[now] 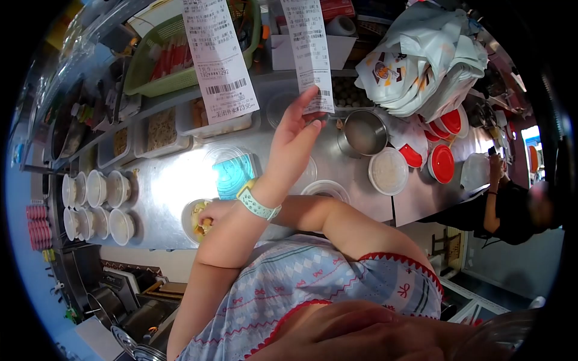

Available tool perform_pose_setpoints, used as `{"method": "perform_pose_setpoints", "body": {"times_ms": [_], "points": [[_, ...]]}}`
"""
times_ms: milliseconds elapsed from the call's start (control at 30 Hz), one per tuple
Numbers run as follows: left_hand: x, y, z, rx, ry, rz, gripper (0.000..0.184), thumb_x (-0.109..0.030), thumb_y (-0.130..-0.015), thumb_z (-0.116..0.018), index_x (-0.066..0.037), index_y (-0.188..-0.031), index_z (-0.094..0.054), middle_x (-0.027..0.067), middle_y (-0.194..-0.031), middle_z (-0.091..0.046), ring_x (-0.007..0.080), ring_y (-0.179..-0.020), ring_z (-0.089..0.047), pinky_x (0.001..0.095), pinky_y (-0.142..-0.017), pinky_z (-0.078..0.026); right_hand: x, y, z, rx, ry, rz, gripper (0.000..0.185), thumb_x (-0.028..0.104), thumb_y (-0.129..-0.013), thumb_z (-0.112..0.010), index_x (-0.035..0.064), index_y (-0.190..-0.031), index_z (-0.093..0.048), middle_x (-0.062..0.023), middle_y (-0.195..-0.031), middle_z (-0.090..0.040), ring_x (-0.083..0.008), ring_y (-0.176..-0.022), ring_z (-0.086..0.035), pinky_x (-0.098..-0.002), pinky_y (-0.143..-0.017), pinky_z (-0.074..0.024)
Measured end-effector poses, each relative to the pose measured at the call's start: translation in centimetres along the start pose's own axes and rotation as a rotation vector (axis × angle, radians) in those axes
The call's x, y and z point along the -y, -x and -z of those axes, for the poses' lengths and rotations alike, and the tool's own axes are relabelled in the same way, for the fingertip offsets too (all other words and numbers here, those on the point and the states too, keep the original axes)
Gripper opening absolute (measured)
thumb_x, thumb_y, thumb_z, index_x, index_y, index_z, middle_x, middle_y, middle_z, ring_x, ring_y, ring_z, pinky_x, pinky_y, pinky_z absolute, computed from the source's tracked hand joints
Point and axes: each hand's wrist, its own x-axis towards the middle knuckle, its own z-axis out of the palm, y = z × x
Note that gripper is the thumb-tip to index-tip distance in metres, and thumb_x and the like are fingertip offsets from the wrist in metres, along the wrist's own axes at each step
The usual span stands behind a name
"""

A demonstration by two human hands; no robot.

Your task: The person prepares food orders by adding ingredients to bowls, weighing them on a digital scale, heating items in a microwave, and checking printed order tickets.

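Observation:
My left hand (296,119), with a pale green patterned watch band (259,204) on its wrist, is raised to the lower end of a hanging printed receipt (310,54). Its fingertips touch or overlap the paper, and thumb and fingers are apart. My right hand (215,213) reaches left beneath the left forearm into a round white bowl (186,221). Yellow food pieces (197,212) lie inside that bowl. The right fingers are curled down at the food; what they pinch is mostly hidden. A second long receipt (220,60) hangs to the left.
Several stacked white bowls (96,188) stand at the left. Food tubs (161,129) line the back, below a green basket (159,60). To the right are a metal pot (363,133), a lidded tub (388,171), red lids (441,163) and plastic bags (415,60). Another person (512,204) stands far right.

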Motion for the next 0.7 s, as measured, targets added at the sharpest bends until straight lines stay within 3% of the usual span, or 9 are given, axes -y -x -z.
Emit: {"method": "perform_pose_setpoints", "body": {"times_ms": [133,267,500,567,633,667,700], "points": [[0.1,0.4,0.2,-0.012,0.006,-0.001,0.055,0.002,-0.09,-0.044,-0.003,-0.144,-0.034,0.006,-0.133,-0.049,0.014,-0.115,-0.049,0.0324,-0.101,-0.041,-0.1,-0.4,-3.8,0.131,0.173,0.057,0.025,0.023,-0.09,-0.058,0.0061,-0.108,-0.055,-0.0103,-0.109,-0.058,-0.0257,-0.1,-0.057,-0.0371,-0.086,-0.0455],[0.2,0.5,0.2,-0.004,0.026,-0.021,0.056,0.002,-0.09,-0.045,-0.003,-0.144,-0.034,0.0059,-0.134,-0.048,0.0141,-0.115,-0.049,0.0322,-0.1,-0.041,0.0,-1.6,-5.1,0.082,0.398,0.061,0.028,0.024,-0.088,-0.058,0.0043,-0.107,-0.057,-0.0126,-0.109,-0.06,-0.0276,-0.101,-0.058,-0.036,-0.087,-0.0455],[0.6,0.5,-0.4,-0.032,0.001,-0.02,0.055,0.001,-0.09,-0.046,-0.002,-0.144,-0.035,0.0063,-0.134,-0.046,0.0147,-0.113,-0.05,0.0311,-0.1,-0.042,-0.7,-4.0,-3.3,-0.045,0.282,0.013,0.027,0.021,-0.088,-0.058,0.0055,-0.11,-0.059,-0.0141,-0.107,-0.063,-0.0283,-0.1,-0.061,-0.0368,-0.086,-0.0472],[1.8,0.7,-0.4,-0.057,0.027,-0.121,0.054,-0.002,-0.09,-0.05,-0.003,-0.142,-0.037,0.0068,-0.127,-0.051,0.0124,-0.109,-0.051,0.029,-0.097,-0.043,-2.1,-6.0,-2.9,-0.142,0.23,-0.009,0.027,0.02,-0.088,-0.058,0.0059,-0.111,-0.06,-0.0145,-0.106,-0.064,-0.0285,-0.099,-0.062,-0.037,-0.086,-0.0477],[0.9,0.7,-0.4,-0.039,0.032,0.017,0.056,-0.007,-0.085,-0.053,-0.003,-0.139,-0.038,0.0035,-0.098,-0.058,0.0091,-0.084,-0.055,0.0268,-0.072,-0.049,-4.0,-7.1,-4.6,-0.201,0.146,-0.065,0.027,0.019,-0.088,-0.058,0.0062,-0.112,-0.06,-0.0149,-0.105,-0.065,-0.0287,-0.099,-0.062,-0.0372,-0.086,-0.0482],[0.6,1.5,-0.2,-0.066,0.008,0.087,0.053,-0.009,-0.083,-0.053,-0.003,-0.135,-0.044,0.0086,-0.094,-0.061,0.0151,-0.079,-0.059,0.0303,-0.068,-0.05,-4.3,-7.3,-5.8,-0.227,0.104,-0.09,0.027,0.019,-0.088,-0.058,0.0064,-0.112,-0.061,-0.0151,-0.105,-0.066,-0.0288,-0.098,-0.063,-0.0373,-0.086,-0.0484],[0.9,1.1,-0.3,-0.135,-0.258,-0.195,0.049,-0.009,-0.081,-0.052,-0.003,-0.13,-0.05,0.0168,-0.097,-0.062,0.0266,-0.085,-0.062,0.0342,-0.073,-0.05,-4.4,-7.1,-5.7,-0.274,0.089,-0.108,0.027,0.018,-0.088,-0.058,0.0066,-0.112,-0.061,-0.0153,-0.105,-0.066,-0.0289,-0.098,-0.063,-0.0374,-0.086,-0.0486]]}}
